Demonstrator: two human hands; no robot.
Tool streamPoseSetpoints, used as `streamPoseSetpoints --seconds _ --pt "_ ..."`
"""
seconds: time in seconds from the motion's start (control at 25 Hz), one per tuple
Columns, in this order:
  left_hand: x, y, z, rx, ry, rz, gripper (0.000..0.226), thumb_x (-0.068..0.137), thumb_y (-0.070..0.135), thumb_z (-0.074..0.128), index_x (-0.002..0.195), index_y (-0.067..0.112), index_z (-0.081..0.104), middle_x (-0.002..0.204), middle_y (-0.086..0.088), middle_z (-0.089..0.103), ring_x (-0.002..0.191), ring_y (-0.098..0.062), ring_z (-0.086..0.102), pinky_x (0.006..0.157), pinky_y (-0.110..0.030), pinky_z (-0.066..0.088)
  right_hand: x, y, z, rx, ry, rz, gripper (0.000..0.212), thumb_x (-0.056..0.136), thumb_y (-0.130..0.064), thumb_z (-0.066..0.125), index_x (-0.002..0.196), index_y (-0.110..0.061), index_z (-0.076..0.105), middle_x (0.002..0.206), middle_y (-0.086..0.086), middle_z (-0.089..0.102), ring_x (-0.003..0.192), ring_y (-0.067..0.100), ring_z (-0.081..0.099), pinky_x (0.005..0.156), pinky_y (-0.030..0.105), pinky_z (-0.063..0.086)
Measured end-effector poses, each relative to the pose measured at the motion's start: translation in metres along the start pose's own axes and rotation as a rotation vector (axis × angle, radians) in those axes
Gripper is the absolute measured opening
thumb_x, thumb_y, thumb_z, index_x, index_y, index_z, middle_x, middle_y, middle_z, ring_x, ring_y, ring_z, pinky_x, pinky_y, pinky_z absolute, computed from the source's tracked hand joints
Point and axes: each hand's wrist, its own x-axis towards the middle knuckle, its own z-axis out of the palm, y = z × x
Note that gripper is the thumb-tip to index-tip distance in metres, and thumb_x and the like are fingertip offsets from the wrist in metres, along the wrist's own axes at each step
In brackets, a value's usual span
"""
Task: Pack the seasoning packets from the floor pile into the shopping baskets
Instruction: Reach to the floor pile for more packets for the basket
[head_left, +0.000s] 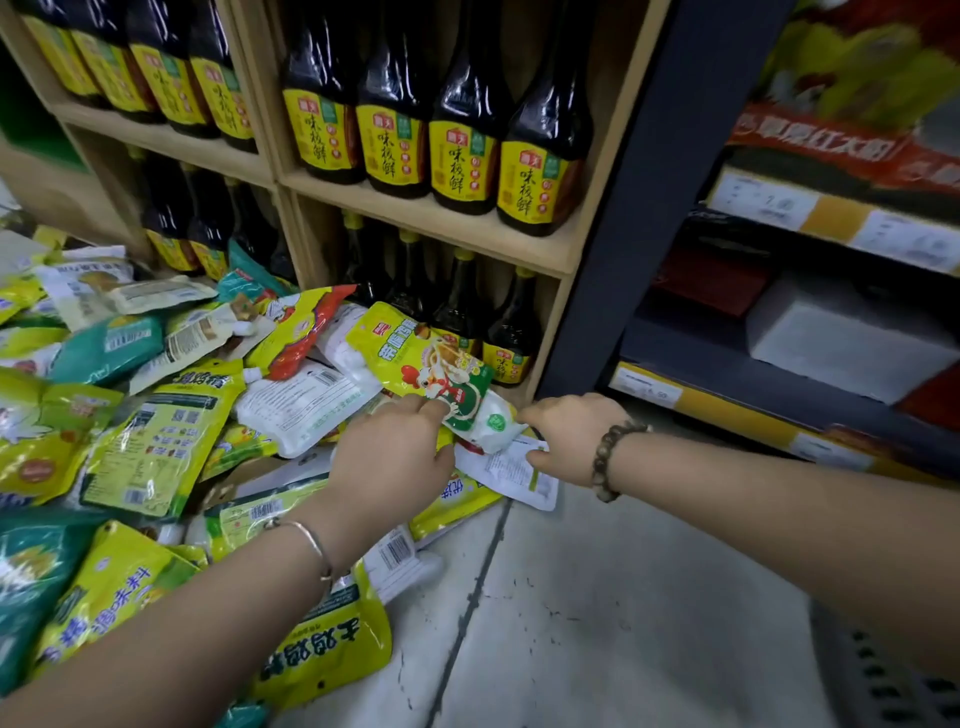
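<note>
Head view. Nearest: a grey perforated edge (893, 675) at lower right, possibly a basket; its contents are not visible. The pile of seasoning packets (130, 415) is large and spread over the floor (597, 597), so most of the packing is judged left to do. Left hand (389, 452) pinches the yellow rooster pouch (415, 358) at its lower end. Right hand (569, 431) is curled, thumb on a white packet (511, 475); whether it grips cannot be told. Behind: soy sauce bottles (462, 130).

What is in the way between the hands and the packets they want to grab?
Nothing visible. The left hand already pinches the yellow rooster packet, and the right hand rests its thumb on the white packet on the floor. Where the packets must go is not clearly in view.
</note>
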Motion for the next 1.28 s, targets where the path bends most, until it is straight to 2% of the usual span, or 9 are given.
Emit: streamPoseSetpoints --seconds 0.2,0.4,0.6,0.68,0.8,0.88,0.96,1.08,1.28 --pt "0.024 -0.024 0.034 -0.27 -0.137 -0.251 0.042 0.092 0.034 0.051 0.133 0.027 0.049 0.129 -0.002 0.055 0.105 -0.024 0.058 0.07 -0.03 0.043 0.083 -0.019 0.054 0.186 -0.005 0.08 0.062 0.086 -0.046 0.052 0.14 -0.024 0.031 0.136 0.006 0.045 0.117 0.028 0.05 0.088 0.04 0.045" --pt "0.032 -0.055 0.057 -0.724 -0.147 -0.582 0.032 0.091 0.019 0.056 0.123 0.017 0.058 0.121 -0.004 0.06 0.105 -0.022 0.057 0.084 -0.029 0.043 0.151 -0.047 0.102 0.25 0.04 0.059 0.091 0.084 -0.047 0.059 0.148 -0.03 -0.003 0.157 0.004 -0.004 0.143 0.028 0.007 0.111 0.053 0.02" --pt "0.021 -0.046 0.071 -1.109 -0.012 -0.797 0.014 0.091 0.008 0.055 0.098 0.018 0.063 0.089 -0.002 0.062 0.077 -0.017 0.058 0.059 -0.021 0.045 0.165 -0.053 0.13 0.262 0.237 0.055 0.057 0.098 -0.015 0.038 0.148 -0.019 0.013 0.157 0.007 0.008 0.144 0.027 0.01 0.115 0.041 0.015" --pt "0.017 -0.04 0.072 -1.198 0.012 -0.814 0.012 0.092 0.007 0.055 0.097 0.016 0.063 0.088 -0.003 0.062 0.077 -0.015 0.06 0.053 -0.012 0.046 0.16 -0.044 0.125 0.351 0.309 0.035 0.054 0.095 -0.002 0.038 0.145 -0.017 0.028 0.152 0.01 0.026 0.14 0.024 0.027 0.109 0.037 0.028" --pt "0.005 -0.039 0.07 -1.329 0.016 -0.798 0.02 0.09 0.016 0.061 0.11 0.02 0.063 0.106 -0.002 0.067 0.095 -0.017 0.064 0.079 -0.026 0.051 0.139 -0.029 0.105 0.622 0.646 0.117 0.034 0.088 -0.003 0.05 0.12 -0.008 0.062 0.111 0.019 0.066 0.09 0.029 0.066 0.066 0.03 0.047" --pt "-0.009 -0.04 0.071 -1.439 0.027 -0.749 0.03 0.084 0.031 0.065 0.114 0.031 0.06 0.118 0.006 0.064 0.108 -0.011 0.062 0.09 -0.032 0.047 0.115 -0.022 0.093 0.924 0.801 0.186 0.022 0.087 -0.011 0.051 0.1 -0.005 0.069 0.078 0.01 0.068 0.065 0.015 0.058 0.06 0.024 0.041" --pt "-0.018 -0.04 0.073 -1.504 0.007 -0.716 0.047 0.072 0.048 0.065 0.117 0.037 0.055 0.129 0.008 0.057 0.118 -0.009 0.055 0.095 -0.032 0.042 0.092 -0.019 0.081 1.446 0.664 0.231 0.019 0.092 -0.01 0.049 0.089 -0.014 0.068 0.07 -0.005 0.066 0.061 0.005 0.055 0.06 0.02 0.045" --pt "-0.022 -0.038 0.074 -1.608 -0.057 -0.755 0.075 0.061 0.055 0.064 0.13 0.031 0.045 0.141 0.004 0.048 0.126 -0.014 0.048 0.105 -0.038 0.037 0.065 -0.022 0.072 2.03 0.286 0.193 0.022 0.094 -0.003 0.044 0.092 -0.013 0.064 0.079 -0.002 0.073 0.07 0.011 0.067 0.063 0.024 0.055" --pt "-0.028 -0.034 0.069 -1.997 -0.098 -0.943 0.053 0.064 0.025 0.069 0.113 0.007 0.064 0.101 -0.013 0.073 0.085 -0.024 0.072 0.059 -0.033 0.058 0.042 -0.054 0.094 2.086 -0.172 0.242 0.03 0.074 -0.014 0.06 0.098 0.005 0.064 0.085 0.014 0.069 0.073 0.024 0.064 0.072 0.033 0.053"
